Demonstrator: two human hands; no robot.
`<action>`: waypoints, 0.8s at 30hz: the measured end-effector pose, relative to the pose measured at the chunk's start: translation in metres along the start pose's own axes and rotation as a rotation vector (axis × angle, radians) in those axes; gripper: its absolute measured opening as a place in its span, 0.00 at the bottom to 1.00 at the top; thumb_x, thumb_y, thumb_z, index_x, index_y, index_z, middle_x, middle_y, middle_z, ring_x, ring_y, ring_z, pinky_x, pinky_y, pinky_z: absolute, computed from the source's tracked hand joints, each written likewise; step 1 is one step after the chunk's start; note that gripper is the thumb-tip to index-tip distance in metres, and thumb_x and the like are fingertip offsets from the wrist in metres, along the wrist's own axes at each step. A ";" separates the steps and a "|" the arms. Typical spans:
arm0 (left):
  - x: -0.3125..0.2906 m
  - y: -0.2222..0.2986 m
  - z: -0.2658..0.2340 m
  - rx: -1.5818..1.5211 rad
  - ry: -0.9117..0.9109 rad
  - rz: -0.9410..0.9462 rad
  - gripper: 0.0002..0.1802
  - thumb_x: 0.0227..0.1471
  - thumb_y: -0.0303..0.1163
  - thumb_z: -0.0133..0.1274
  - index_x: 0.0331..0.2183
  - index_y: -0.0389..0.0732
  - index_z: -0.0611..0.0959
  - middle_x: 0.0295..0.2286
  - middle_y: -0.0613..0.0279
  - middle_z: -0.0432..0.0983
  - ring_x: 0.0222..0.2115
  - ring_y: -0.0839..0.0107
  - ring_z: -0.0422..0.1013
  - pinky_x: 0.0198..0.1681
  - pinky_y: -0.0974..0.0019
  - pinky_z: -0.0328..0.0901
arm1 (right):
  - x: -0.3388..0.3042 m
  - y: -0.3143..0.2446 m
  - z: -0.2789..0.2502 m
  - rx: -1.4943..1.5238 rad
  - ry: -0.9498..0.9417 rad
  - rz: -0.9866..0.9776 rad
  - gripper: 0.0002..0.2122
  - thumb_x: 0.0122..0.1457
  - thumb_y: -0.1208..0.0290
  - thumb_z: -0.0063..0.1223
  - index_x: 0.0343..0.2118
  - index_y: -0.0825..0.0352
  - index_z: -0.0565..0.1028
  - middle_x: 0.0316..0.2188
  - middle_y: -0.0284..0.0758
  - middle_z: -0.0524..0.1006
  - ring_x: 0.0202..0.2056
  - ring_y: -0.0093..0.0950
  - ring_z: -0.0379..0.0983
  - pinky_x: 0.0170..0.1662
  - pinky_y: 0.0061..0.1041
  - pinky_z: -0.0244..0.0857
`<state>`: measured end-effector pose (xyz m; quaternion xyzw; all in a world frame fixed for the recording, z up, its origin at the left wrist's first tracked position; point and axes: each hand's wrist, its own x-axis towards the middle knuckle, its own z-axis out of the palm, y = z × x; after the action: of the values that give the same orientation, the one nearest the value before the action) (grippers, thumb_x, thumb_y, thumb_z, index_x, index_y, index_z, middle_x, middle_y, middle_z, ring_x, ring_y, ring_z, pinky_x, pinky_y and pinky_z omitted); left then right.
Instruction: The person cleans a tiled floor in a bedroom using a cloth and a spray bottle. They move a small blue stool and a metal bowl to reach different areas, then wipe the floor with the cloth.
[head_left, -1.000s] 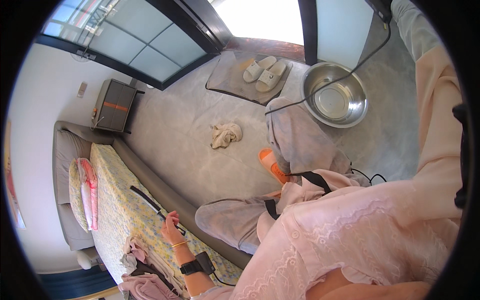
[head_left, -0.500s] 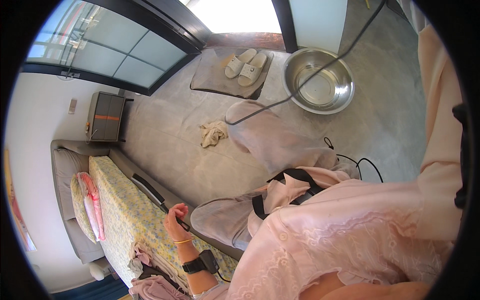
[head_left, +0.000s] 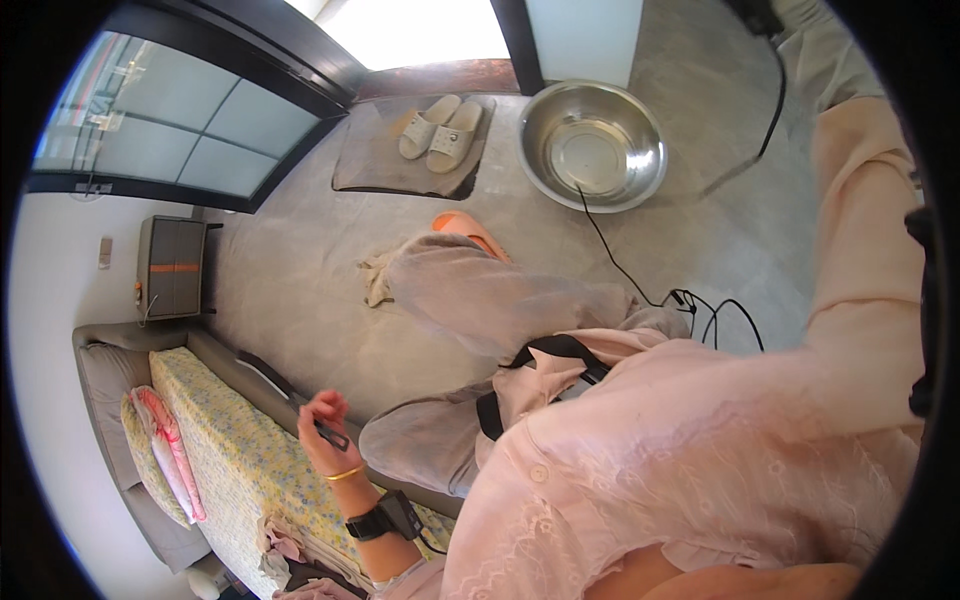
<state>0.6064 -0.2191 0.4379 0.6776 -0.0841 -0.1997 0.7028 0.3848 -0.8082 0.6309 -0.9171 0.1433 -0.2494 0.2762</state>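
My left hand [head_left: 325, 430] is closed round the looped handle of a long, slim, dark brush-like tool [head_left: 268, 376] with a pale edge. That tool points away to the left, over the near edge of the bed [head_left: 215, 420]. A black band with a small box [head_left: 385, 517] and a gold bangle circle my left wrist. My right arm, in a pink sleeve [head_left: 865, 230], reaches up along the right side. Its hand is out of the picture. At the top right, a dark box-like object [head_left: 753, 16] trails a black cable.
A steel basin [head_left: 592, 148] stands on the floor near the doorway. Beside it, white slippers [head_left: 440, 132] rest on a mat [head_left: 365, 165]. A beige cloth [head_left: 376, 284] and an orange slipper [head_left: 468, 234] lie by my knee. Black cables [head_left: 690, 303] curl at my right.
The view has shifted, so the basin and bed sit further left. The cable that crossed the basin has swung to the right. An orange slipper has come into sight. My left hand still holds the tool.
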 end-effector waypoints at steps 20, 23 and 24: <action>0.000 0.018 0.196 0.603 -0.321 0.065 0.09 0.49 0.30 0.52 0.23 0.36 0.72 0.13 0.69 0.66 0.12 0.81 0.62 0.15 0.76 0.57 | -0.106 -0.125 0.326 1.206 -0.481 0.018 0.15 0.62 0.65 0.39 0.45 0.70 0.70 0.31 0.35 0.74 0.26 0.27 0.70 0.33 0.25 0.64; -0.001 0.007 0.163 0.365 -0.453 0.038 0.14 0.52 0.38 0.50 0.25 0.37 0.73 0.18 0.66 0.70 0.18 0.80 0.66 0.20 0.76 0.61 | -0.082 -0.119 0.335 0.675 -0.253 -0.394 0.15 0.61 0.65 0.39 0.42 0.71 0.71 0.30 0.36 0.74 0.26 0.28 0.71 0.32 0.26 0.65; 0.000 -0.003 0.147 0.370 -0.414 -0.007 0.14 0.52 0.40 0.49 0.27 0.38 0.74 0.19 0.66 0.70 0.19 0.79 0.67 0.21 0.76 0.61 | -0.078 -0.121 0.338 1.152 -0.344 0.008 0.13 0.60 0.66 0.40 0.40 0.70 0.71 0.28 0.35 0.74 0.25 0.28 0.71 0.29 0.26 0.66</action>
<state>0.5486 -0.3547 0.4452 0.7395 -0.2587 -0.3176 0.5341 0.5164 -0.5323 0.4272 -0.6466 -0.0581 -0.1340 0.7487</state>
